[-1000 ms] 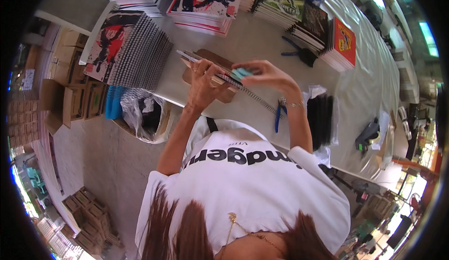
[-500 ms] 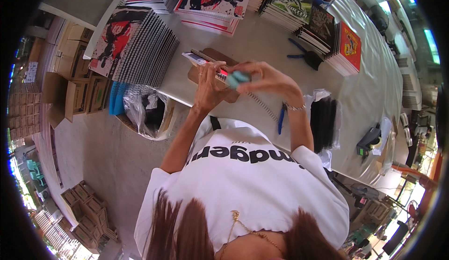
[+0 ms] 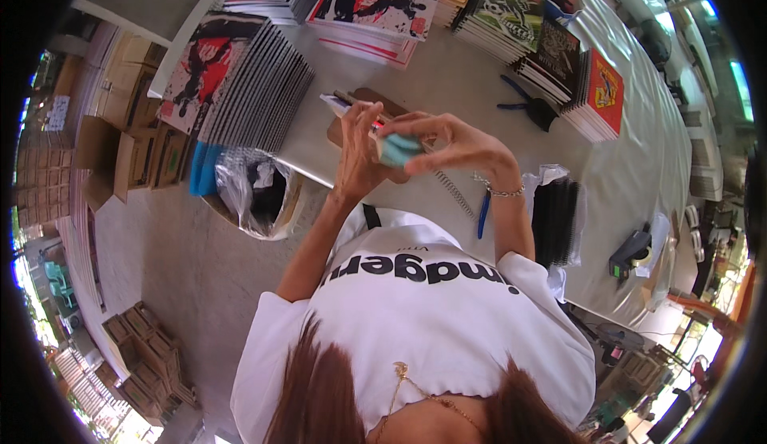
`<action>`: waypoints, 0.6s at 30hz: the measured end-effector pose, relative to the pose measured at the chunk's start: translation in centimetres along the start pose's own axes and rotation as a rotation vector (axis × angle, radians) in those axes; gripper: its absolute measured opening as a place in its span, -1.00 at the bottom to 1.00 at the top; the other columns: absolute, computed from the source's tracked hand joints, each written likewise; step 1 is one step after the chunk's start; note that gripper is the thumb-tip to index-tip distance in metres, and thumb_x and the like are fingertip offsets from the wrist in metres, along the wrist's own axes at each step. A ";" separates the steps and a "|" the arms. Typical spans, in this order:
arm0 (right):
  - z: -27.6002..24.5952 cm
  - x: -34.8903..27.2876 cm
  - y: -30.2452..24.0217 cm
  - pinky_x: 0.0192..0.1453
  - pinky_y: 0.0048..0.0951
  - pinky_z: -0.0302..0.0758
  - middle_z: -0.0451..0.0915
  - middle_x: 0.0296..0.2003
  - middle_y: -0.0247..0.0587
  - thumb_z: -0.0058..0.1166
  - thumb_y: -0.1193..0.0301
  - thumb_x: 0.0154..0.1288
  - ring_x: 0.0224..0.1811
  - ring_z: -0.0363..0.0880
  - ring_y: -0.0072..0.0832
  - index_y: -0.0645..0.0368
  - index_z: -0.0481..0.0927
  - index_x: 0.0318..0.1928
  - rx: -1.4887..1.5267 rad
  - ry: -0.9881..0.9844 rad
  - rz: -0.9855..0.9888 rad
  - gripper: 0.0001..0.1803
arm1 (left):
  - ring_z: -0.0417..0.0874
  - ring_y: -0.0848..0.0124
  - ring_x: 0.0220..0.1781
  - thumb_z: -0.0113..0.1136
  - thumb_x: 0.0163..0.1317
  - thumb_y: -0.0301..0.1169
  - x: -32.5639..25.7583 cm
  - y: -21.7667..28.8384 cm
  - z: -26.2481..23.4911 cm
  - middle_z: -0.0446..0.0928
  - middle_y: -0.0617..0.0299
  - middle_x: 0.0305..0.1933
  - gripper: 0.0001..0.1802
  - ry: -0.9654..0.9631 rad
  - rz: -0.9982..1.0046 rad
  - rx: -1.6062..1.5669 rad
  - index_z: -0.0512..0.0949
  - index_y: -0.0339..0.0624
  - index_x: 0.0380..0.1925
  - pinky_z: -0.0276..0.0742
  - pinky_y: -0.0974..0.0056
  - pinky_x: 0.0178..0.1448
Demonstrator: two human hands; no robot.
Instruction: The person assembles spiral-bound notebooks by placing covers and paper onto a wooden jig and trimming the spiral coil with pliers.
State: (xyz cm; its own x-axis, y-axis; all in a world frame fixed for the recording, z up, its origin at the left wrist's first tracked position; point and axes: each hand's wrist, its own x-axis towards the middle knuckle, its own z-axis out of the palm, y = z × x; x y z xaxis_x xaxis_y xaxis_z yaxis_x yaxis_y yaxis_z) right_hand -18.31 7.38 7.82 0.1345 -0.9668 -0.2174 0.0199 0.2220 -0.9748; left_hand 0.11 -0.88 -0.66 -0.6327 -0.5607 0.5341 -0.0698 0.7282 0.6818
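Observation:
My left hand [image 3: 356, 152] is closed round a small book [image 3: 334, 105] tilted up on edge, its fingers over the far side. A bit of red cover shows between my hands. My right hand [image 3: 463, 147] is curled at the book's near right end, thumb and fingers on a soft-looking teal thing [image 3: 399, 150], blurred, whose kind I cannot make out. From below my right hand a long spiral binding coil [image 3: 455, 192] runs out towards me, apparently from the book's edge. A brown board [image 3: 339, 134] lies on the table under the hands.
Coil-bound books with red and black covers stand in a stack [image 3: 256, 85] at left; other book stacks [image 3: 495, 13] line the far side. Blue-handled pliers [image 3: 529, 109] lie beyond my right hand, another blue-handled tool [image 3: 483, 215] nearer. Black coils [image 3: 555, 220] fill a plastic bag at right.
My right hand and the teal thing have shifted slightly nearer to me and closer to my left hand. The whole view has moved a little; the book stays in my left hand.

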 end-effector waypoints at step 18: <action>-0.3 3.7 0.7 -0.19 -0.59 0.49 0.60 -0.23 -0.39 0.38 0.29 0.14 -0.23 0.51 -0.65 0.20 0.59 0.12 0.037 -0.045 -0.115 -0.46 | 0.28 -0.08 0.25 0.51 -0.20 -0.44 2.4 -3.2 -3.3 0.24 -0.08 0.14 -0.40 0.058 -0.134 0.174 0.41 -0.19 -0.12 0.27 -0.01 0.30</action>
State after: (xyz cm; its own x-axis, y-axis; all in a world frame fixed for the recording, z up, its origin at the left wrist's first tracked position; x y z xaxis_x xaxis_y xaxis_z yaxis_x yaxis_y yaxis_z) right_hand -18.06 3.95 6.34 0.1731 -0.9797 -0.1015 0.0741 0.1157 -0.9905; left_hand 1.32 -5.83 0.08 -0.5635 -0.6752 0.4760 -0.2852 0.6998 0.6549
